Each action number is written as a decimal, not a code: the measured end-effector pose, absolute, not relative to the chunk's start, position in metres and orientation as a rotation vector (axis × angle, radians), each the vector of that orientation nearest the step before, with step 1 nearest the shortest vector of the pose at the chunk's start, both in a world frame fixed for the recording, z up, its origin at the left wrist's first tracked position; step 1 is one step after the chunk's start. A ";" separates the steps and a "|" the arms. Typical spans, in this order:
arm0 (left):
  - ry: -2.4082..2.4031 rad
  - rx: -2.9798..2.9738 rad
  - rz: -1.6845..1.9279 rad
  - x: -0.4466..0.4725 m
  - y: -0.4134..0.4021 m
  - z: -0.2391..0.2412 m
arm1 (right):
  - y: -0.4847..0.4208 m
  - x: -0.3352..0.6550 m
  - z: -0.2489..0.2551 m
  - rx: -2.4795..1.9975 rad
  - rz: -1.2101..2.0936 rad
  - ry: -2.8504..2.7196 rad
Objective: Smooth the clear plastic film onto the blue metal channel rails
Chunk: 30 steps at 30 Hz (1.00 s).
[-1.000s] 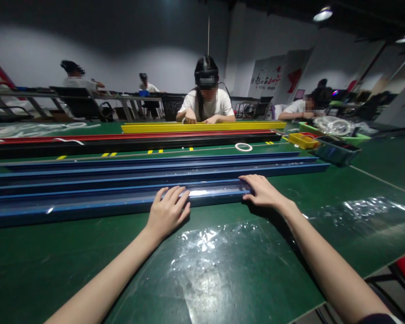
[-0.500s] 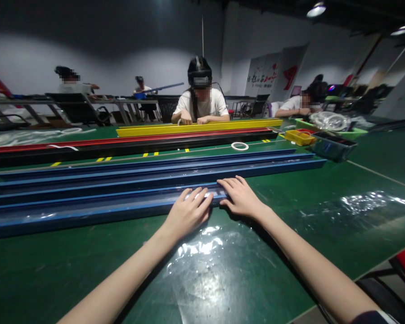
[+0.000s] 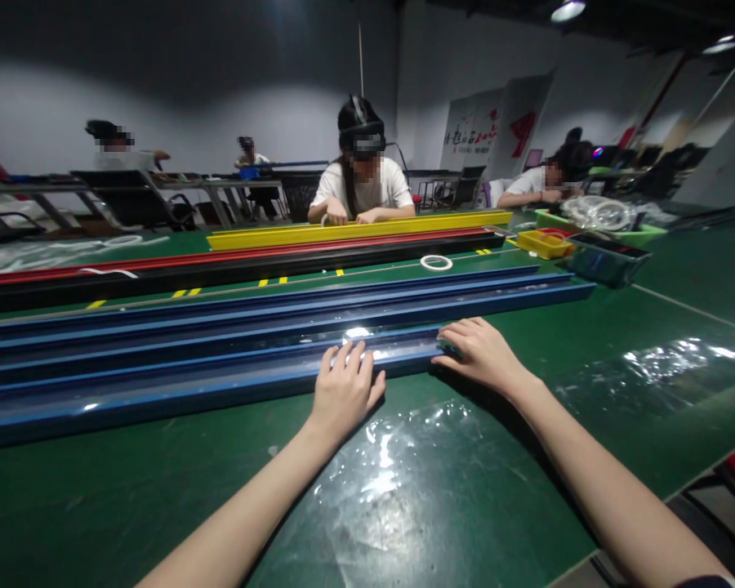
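Note:
Nearest to me a long blue channel profile (image 3: 189,384) lies on the green table, its trough facing up. My left hand (image 3: 343,396) rests on it with stretched, slightly spread fingers across the near edge and trough. At the channel's right end, my right hand (image 3: 490,355) has its thumb on the near side and its bent fingers on the far side, gripping that end. Just behind lie more blue channels (image 3: 496,298), roughly parallel to it.
Beyond are black profiles (image 3: 282,268), red ones (image 3: 233,249) and a yellow profile (image 3: 355,229), where a co-worker (image 3: 367,184) leans in. A white ring (image 3: 436,262), a yellow tray (image 3: 542,243) and a grey bin (image 3: 609,260) stand right. Clear plastic film (image 3: 667,367) covers the table.
My right hand has moved right, and the near channel's end now appears farther right with it. My left hand stays on the channel, turned slightly more upright.

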State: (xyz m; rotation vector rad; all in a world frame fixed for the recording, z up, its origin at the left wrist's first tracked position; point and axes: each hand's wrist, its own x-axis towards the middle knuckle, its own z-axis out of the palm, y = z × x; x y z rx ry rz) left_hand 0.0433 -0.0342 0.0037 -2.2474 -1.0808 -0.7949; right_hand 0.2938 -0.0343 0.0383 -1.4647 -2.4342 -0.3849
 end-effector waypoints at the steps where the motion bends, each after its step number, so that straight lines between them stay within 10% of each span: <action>1: -1.080 -2.245 -0.791 0.044 -0.035 0.004 | -0.036 0.289 0.037 -1.470 -0.376 -2.444; 30: -1.076 -2.262 -0.726 0.043 -0.038 0.010 | -0.041 0.301 0.045 -1.271 -0.373 -2.563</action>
